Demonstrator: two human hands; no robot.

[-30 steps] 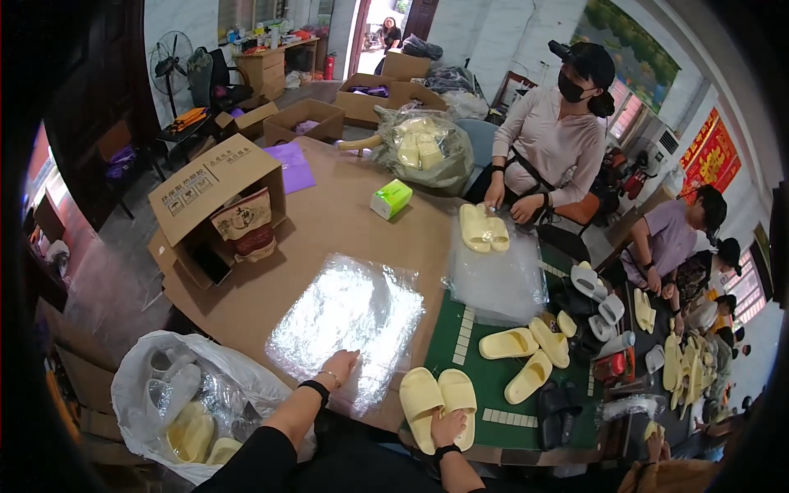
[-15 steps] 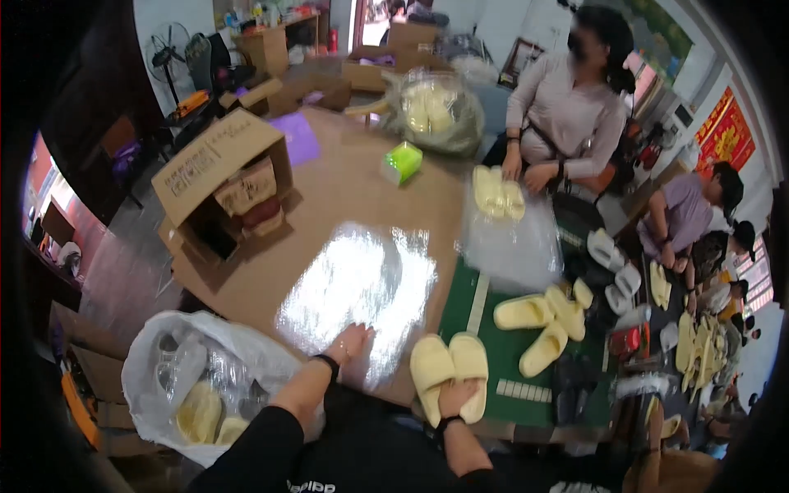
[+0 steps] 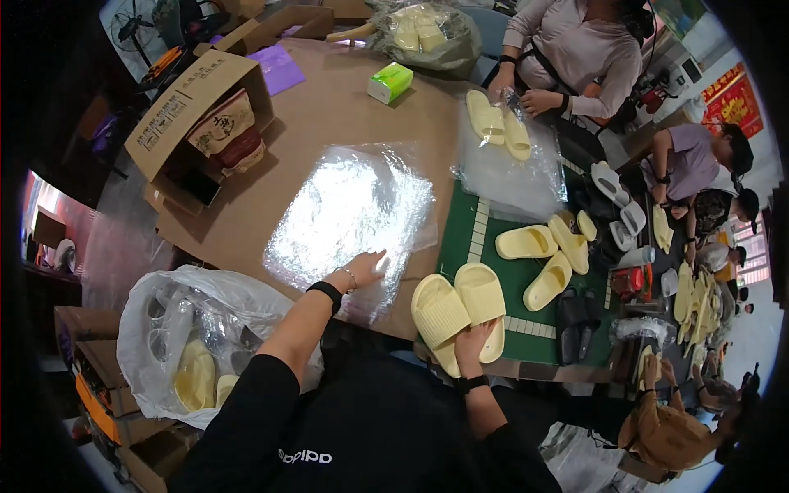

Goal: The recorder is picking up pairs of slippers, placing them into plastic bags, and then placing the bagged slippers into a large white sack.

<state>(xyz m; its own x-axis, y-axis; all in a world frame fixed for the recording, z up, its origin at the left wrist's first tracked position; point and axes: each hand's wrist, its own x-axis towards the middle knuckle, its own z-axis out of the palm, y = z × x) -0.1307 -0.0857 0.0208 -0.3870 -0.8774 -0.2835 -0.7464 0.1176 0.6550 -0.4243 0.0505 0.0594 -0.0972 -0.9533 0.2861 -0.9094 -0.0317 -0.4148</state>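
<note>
A stack of clear, glossy plastic bags (image 3: 341,205) lies on the brown cardboard-covered tabletop. My left hand (image 3: 360,269) rests on its near right part, fingers stretched out and nothing held. A pair of pale yellow slippers (image 3: 448,316) with ribbed straps sits right of the bags, at the table's near edge. My right hand (image 3: 474,343) grips the right slipper near its heel; its fingertips are partly hidden between the two soles.
A white sack (image 3: 140,353) with bagged slippers stands at lower left. An open carton (image 3: 177,123) holds packets. On the green mat (image 3: 460,238) lie loose yellow slippers (image 3: 546,279) and black slippers (image 3: 578,329). Across the table, a person (image 3: 567,49) handles slippers on plastic bags.
The view has tilted downward, so everything sits higher in it. My left hand has slid slightly forward on the bags. My right hand's fingers have curled in between the slippers.
</note>
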